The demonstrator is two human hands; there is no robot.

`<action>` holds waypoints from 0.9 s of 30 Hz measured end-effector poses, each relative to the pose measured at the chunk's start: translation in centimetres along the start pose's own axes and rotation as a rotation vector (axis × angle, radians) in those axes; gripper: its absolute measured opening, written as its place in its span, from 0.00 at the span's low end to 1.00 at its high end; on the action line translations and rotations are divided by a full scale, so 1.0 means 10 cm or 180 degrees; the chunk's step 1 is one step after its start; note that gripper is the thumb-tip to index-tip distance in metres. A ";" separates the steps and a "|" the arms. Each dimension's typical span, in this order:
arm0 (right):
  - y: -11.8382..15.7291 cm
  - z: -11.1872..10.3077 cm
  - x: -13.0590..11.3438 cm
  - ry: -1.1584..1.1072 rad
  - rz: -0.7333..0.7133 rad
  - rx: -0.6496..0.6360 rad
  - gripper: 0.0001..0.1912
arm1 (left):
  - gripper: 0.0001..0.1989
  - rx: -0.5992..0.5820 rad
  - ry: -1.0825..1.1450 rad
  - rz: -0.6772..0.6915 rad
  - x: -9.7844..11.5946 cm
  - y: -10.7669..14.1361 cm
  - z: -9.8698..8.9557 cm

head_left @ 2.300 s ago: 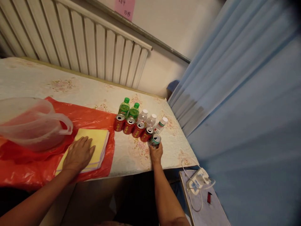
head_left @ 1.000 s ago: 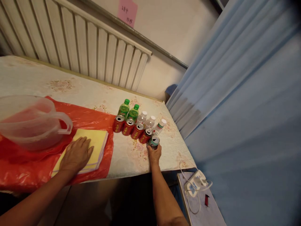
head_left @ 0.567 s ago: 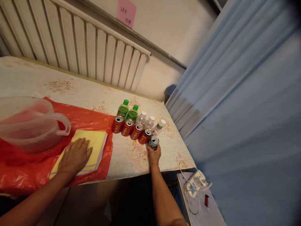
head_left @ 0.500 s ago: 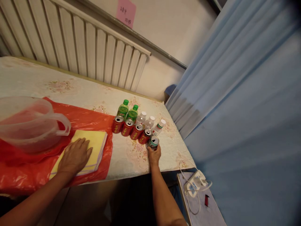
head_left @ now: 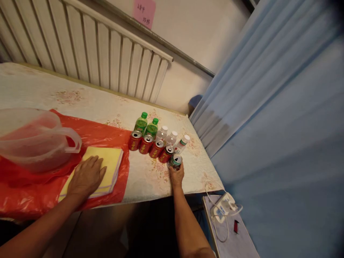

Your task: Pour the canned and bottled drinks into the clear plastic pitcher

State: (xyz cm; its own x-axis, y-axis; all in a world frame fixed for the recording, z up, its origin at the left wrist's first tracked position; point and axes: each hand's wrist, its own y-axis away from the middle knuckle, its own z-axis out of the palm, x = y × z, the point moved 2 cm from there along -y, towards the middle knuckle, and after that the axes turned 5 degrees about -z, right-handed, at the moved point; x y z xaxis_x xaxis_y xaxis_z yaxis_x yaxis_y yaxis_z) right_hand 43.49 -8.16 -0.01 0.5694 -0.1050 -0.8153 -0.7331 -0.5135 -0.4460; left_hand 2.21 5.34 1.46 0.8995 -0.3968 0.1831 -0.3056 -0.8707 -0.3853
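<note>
My left hand (head_left: 87,177) lies flat with fingers stretched out on a folded yellow cloth (head_left: 111,161), which rests on a red plastic sheet (head_left: 91,126). At the right end of a row of drink cans, my right hand (head_left: 176,175) grips a green-and-silver can (head_left: 176,160) standing on the table. Beside it are several red cans, among them one with a dark rim (head_left: 166,154) and one at the row's far left (head_left: 135,141). Behind them stand two green-capped bottles (head_left: 141,122) and three clear bottles with white caps (head_left: 172,138).
A clear plastic jug (head_left: 29,143) with a handle stands on the red sheet at left. The table (head_left: 94,104) has a flowered cover. Right of it, a low stand (head_left: 233,240) bears a white power strip (head_left: 224,208) with cables. A blue curtain (head_left: 255,118) hangs on the right.
The view has shifted very slightly. Both hands stay where they were, the left on the cloth and the right around the can.
</note>
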 end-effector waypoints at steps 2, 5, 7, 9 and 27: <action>-0.01 0.01 0.00 0.0009 -0.0032 0.0006 0.39 | 0.31 -0.0012 -0.0013 0.0011 0.00 0.00 0.00; -0.02 0.00 -0.01 0.0123 -0.0049 0.0082 0.39 | 0.31 -0.0001 -0.0026 0.0017 0.00 0.00 -0.01; -0.02 0.00 -0.01 0.0220 -0.0053 0.0111 0.38 | 0.30 0.0017 -0.0023 0.0032 0.00 0.00 -0.01; -0.02 -0.01 -0.01 0.0262 -0.0061 0.0105 0.36 | 0.30 0.0032 -0.0004 0.0033 0.00 0.00 -0.01; -0.01 -0.03 -0.06 0.0224 -0.0060 0.0064 0.31 | 0.30 0.0037 0.0052 0.0027 0.00 0.00 0.00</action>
State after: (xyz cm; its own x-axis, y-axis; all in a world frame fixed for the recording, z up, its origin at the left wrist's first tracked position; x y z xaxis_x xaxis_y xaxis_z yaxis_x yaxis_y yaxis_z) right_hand 43.31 -8.27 0.65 0.6075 -0.1555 -0.7790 -0.7289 -0.4987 -0.4690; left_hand 2.23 5.36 1.42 0.8917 -0.4088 0.1945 -0.3095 -0.8640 -0.3972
